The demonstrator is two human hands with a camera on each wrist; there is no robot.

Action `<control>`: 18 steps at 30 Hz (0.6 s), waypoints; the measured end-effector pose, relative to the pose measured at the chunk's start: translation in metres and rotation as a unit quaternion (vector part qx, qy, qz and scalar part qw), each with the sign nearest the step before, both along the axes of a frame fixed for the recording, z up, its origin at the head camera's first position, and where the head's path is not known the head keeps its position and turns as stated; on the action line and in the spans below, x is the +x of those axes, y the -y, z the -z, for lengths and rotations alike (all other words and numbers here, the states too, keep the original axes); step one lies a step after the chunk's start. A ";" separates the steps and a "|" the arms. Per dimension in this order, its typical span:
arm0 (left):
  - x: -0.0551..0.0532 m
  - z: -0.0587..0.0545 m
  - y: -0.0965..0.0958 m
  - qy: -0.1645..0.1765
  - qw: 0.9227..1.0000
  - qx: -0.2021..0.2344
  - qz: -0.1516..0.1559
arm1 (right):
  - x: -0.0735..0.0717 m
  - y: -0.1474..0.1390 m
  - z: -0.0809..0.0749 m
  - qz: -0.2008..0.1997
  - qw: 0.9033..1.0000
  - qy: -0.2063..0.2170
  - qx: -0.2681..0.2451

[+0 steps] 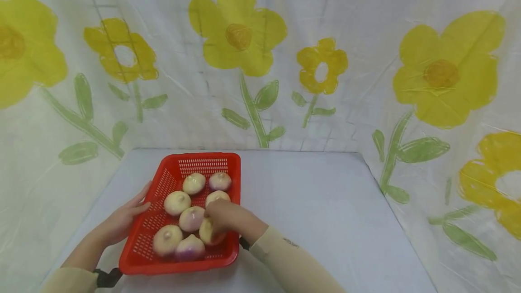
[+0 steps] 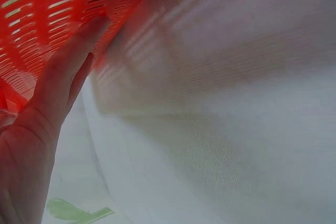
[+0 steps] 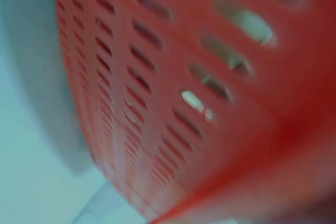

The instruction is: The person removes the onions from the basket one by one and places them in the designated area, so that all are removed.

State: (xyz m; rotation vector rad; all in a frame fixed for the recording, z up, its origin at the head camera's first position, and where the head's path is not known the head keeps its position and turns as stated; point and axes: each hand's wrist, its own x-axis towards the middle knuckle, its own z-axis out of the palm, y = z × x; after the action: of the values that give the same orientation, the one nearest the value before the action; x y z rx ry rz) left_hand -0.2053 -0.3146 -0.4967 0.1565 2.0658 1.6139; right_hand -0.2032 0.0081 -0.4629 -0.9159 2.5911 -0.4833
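Note:
A red plastic basket (image 1: 183, 266) with slotted walls stands on the table, holding several pale onions (image 1: 177, 203), some tinged purple. At its left side, my left hand (image 1: 120, 220) holds the rim, thumb over the edge. The left wrist view shows that hand's fingers (image 2: 65, 66) stretched along the outer wall. My right hand (image 1: 228, 216) reaches over the right rim and grips an onion (image 1: 208, 233) near the front right, its fingers partly hiding it. Another onion (image 1: 217, 196) lies just behind that hand. In the right wrist view the basket's slotted outer wall (image 3: 173, 98) fills most of the picture.
The pale table (image 1: 309, 202) stretches to the right of the basket. A white curtain (image 1: 358, 116) with painted yellow flowers hangs behind the table and along both sides.

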 end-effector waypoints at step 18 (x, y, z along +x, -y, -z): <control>0.000 -0.002 -0.002 -0.017 1.000 -0.002 0.000 | -0.013 -0.043 -0.031 0.031 0.986 0.052 -0.154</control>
State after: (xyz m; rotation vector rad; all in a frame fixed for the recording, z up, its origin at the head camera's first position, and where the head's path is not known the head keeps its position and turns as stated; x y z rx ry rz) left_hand -0.2052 -0.3122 -0.4947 0.1844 2.0955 1.6165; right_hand -0.2164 0.0516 -0.4316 -0.8791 2.4977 -0.9433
